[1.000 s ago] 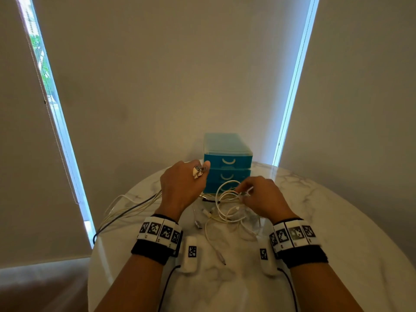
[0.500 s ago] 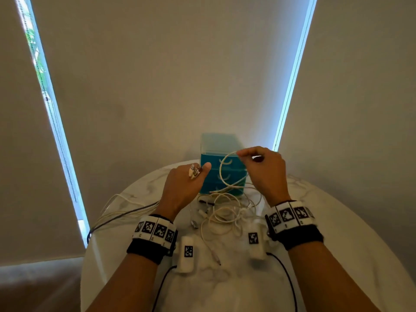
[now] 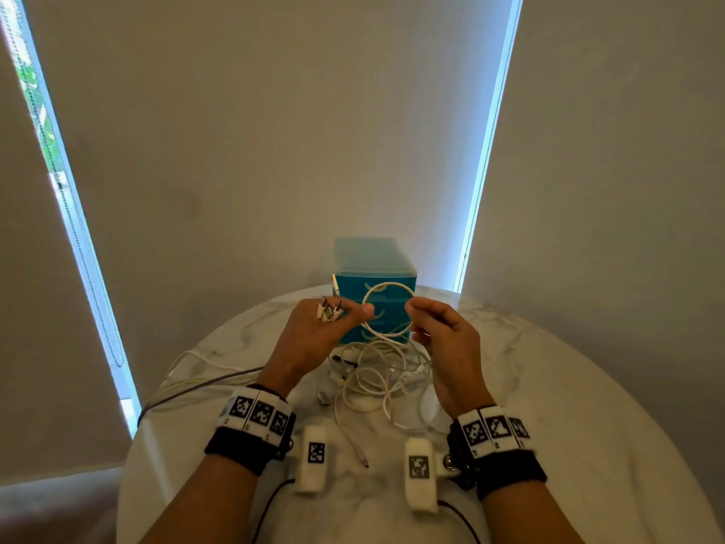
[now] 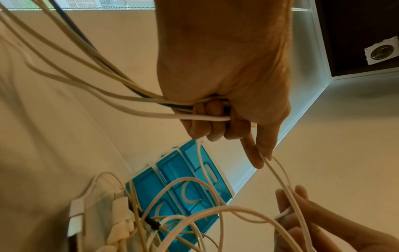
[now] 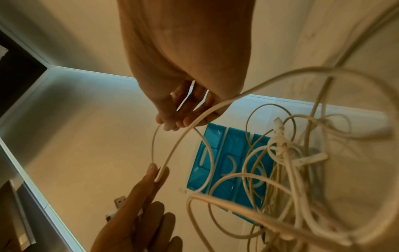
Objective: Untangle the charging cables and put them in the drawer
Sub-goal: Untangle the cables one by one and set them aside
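My left hand [image 3: 363, 312] grips several white charging cables in its fist [image 4: 207, 110], their plug ends [image 3: 329, 310] sticking up past the knuckles. Its thumb and forefinger also pinch one side of a round white cable loop [image 3: 386, 284]. My right hand [image 3: 412, 308] pinches the loop's other side [image 5: 172, 122]. The loop hangs in the air in front of the blue drawer unit [image 3: 372, 268], whose three drawers are closed. Below the hands, the tangle of white cables [image 3: 376, 378] lies on the table, with a knotted part [image 5: 280, 146].
The round marble table [image 3: 549, 386] stands against a wall between two bright window strips. Several cables [image 3: 196, 386] trail from my left hand over the table's left edge. One loose plug end [image 3: 363, 459] lies near my wrists.
My right hand has lifted a length of white cable out of the tangle. My left hand has risen and now pinches it too, so a round loop stands between both hands.
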Tool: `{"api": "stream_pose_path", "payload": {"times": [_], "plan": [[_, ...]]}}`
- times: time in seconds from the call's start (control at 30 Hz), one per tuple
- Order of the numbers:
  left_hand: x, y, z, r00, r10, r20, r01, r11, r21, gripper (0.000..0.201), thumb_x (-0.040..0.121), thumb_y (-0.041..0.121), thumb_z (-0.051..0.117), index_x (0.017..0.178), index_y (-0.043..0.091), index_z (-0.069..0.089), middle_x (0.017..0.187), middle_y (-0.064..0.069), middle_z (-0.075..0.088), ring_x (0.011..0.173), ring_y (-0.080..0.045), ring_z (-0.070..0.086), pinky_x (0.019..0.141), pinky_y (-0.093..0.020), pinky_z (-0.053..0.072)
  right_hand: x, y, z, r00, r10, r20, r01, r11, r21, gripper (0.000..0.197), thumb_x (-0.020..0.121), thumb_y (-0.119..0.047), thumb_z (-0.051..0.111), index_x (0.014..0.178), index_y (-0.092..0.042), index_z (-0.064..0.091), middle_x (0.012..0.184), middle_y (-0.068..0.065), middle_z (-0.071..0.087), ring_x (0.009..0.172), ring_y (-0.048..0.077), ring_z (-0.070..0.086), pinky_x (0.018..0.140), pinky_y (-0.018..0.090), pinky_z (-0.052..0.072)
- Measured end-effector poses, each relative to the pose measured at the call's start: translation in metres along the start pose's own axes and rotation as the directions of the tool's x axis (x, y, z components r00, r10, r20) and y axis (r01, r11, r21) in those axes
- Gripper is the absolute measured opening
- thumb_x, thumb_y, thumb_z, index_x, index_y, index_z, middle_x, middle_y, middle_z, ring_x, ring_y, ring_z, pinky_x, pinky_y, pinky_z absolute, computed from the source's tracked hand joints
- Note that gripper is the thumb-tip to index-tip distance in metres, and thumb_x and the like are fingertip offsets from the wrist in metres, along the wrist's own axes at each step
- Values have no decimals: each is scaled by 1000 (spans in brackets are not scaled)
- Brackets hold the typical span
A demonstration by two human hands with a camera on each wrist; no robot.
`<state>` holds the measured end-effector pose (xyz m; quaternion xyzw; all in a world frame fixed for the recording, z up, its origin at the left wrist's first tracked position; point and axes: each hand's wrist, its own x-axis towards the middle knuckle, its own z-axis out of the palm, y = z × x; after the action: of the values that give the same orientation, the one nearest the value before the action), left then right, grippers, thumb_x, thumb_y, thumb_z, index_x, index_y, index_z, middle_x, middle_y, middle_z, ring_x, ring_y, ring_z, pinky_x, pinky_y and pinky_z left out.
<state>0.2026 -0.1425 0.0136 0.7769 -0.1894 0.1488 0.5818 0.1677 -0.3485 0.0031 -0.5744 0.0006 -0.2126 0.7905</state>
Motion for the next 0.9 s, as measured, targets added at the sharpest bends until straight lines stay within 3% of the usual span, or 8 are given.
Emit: {"api": "stream_pose_path", "payload": {"times": [0.17,0.3,0.37,0.47,0.57,0.73,0.83,0.9], "plan": [[1,-2,0,999,49,10,-50,997,56,16,96,44,78,95,30,86,89,13,82,85,-6,74,82,-31,56,-2,-1,-4,979,201,22,-201,963,180,11,99,-12,62,91,-7,67,87,14,76,81,27,70,83,38,60],[0,0,1,996,20,85,-34,985,167,38,106,55,57,98,32,87,65,27,70,66,8,63,67,-14,44,0,8,-9,991,137,-6,-135,983,124,16,97,-15,78,103,-3,71,84,10,76,85,25,72,90,40,62],[1,-3,1,997,-58,48,48,982,181,53,108,63,43,98,36,88,56,25,63,60,4,58,66,-20,43,1,10,-11,994,112,13,-113,986,125,17,94,-12,82,102,-5,70,87,10,76,86,25,72,91,40,62],[3,-10,0,991,-134,1,132,978,163,62,103,73,37,104,37,87,54,24,63,67,-7,57,72,-31,47,-1,10,-10,992,92,81,-101,988,121,17,93,-9,81,100,-6,66,89,11,73,84,24,72,90,38,63],[3,-11,-2,980,-196,-41,199,972,123,60,105,71,41,111,31,85,49,26,60,68,-8,55,68,-31,43,-3,10,-8,989,50,141,-64,993,96,16,96,-2,76,89,-7,62,80,6,71,79,21,69,86,37,62],[5,-16,-2,966,-182,-181,175,983,-57,47,101,66,60,102,27,86,52,17,54,61,-8,46,60,-29,39,-9,12,-5,942,79,326,-78,997,-16,23,95,8,69,85,-8,56,75,10,67,73,24,64,75,33,59],[6,-16,-4,962,-165,-218,126,976,-180,35,99,52,72,101,21,86,59,9,46,59,-9,38,60,-30,35,-15,16,0,859,202,470,-149,978,-148,18,97,-3,72,83,-10,62,75,11,66,74,27,67,73,35,60],[5,-15,-6,974,-121,-193,86,980,-182,27,104,43,69,100,23,86,55,16,50,55,-3,41,59,-26,36,-18,16,2,824,254,507,-171,964,-205,16,98,-19,75,86,-10,68,81,17,68,82,34,73,80,40,61]]}}
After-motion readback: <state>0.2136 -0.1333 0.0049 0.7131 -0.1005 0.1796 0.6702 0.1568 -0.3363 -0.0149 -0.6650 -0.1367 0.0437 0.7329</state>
